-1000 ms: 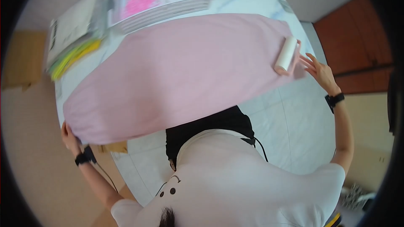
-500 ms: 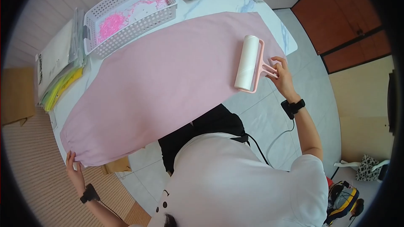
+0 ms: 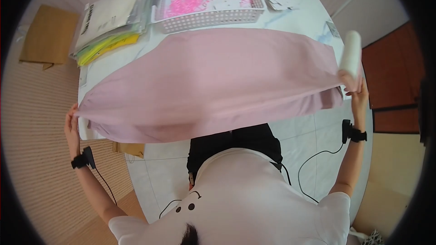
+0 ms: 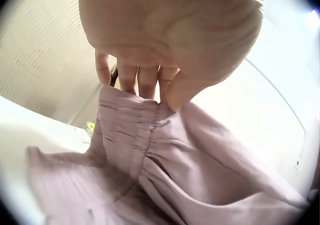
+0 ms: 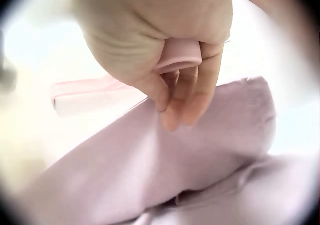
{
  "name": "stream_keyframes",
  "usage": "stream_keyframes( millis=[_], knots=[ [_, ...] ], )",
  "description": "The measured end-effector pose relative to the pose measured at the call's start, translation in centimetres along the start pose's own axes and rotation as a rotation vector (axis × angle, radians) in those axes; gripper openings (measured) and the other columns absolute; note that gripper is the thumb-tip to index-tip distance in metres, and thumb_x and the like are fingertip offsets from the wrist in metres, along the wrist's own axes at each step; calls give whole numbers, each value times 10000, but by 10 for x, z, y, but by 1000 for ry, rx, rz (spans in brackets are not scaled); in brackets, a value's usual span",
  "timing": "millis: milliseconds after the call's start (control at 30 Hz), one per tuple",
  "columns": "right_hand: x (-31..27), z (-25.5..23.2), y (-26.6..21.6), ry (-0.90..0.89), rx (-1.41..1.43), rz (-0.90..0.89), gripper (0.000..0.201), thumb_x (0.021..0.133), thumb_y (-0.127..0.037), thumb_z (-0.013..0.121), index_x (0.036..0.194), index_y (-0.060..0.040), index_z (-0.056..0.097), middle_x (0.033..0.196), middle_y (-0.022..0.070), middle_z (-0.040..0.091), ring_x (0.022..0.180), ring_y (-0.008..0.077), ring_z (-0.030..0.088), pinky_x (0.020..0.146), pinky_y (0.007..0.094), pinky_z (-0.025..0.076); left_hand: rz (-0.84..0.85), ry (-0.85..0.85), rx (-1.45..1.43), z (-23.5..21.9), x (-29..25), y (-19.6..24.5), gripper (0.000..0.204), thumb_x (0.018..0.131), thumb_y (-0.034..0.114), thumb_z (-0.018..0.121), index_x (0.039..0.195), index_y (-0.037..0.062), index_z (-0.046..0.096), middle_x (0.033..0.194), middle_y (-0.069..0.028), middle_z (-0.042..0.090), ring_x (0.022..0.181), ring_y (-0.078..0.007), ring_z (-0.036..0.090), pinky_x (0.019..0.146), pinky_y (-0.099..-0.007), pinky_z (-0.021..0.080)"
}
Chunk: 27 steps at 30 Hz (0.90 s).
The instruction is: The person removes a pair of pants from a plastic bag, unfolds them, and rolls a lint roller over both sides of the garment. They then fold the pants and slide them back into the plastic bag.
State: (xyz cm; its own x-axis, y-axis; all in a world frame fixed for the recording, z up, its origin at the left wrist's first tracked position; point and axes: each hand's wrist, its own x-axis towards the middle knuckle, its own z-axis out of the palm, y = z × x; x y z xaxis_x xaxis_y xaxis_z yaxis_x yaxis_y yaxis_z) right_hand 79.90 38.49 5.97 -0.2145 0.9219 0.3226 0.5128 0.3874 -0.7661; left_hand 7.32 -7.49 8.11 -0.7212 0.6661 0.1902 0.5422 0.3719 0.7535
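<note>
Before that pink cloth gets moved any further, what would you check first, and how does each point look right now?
1. Left hand has a firm pinch on the pink cloth at its gathered end: ok.
2. Right hand grips the cloth's other end: ok, fingers pinch it in the right wrist view.
3. Lint roller secure in the right hand: ok, the handle is in the fist, though shared with the cloth.
4. Cloth stretched evenly between the hands: ok.
5. Cloth clear of the white basket: cannot tell, its far edge lies close.
</note>
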Motion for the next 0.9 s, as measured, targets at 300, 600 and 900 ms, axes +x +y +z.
stream_keyframes(
  millis=[300, 600, 900],
  knots=[
    [154, 55, 2, 127, -55, -8, 165, 895, -129, 601, 998, 0, 592, 851, 67, 655, 688, 123, 637, 545, 236, 506, 99, 210, 400, 3, 108, -24, 276, 973, 247, 453, 1082, 34, 591, 1079, -135, 646, 989, -266, 603, 839, -344, 450],
    [164, 79, 21, 114, 131, 76, 331, 865, -162, 618, 1084, 72, 536, 1018, 157, 627, 866, 215, 661, 653, 319, 566, 289, 491, 670, 73, 155, 3, 386, 866, 258, 595, 1210, 99, 527, 1200, -170, 559, 1132, -339, 516, 900, -424, 442],
    [28, 54, 1, -131, 13, 233, 380, 852, -224, 690, 1112, 30, 578, 788, 17, 562, 520, 56, 464, 443, 202, 398, -215, 130, 277, 31, 70, -43, 780, 744, 357, 741, 1313, -70, 420, 1317, -228, 474, 1197, -282, 493, 985, -361, 405]
  ],
)
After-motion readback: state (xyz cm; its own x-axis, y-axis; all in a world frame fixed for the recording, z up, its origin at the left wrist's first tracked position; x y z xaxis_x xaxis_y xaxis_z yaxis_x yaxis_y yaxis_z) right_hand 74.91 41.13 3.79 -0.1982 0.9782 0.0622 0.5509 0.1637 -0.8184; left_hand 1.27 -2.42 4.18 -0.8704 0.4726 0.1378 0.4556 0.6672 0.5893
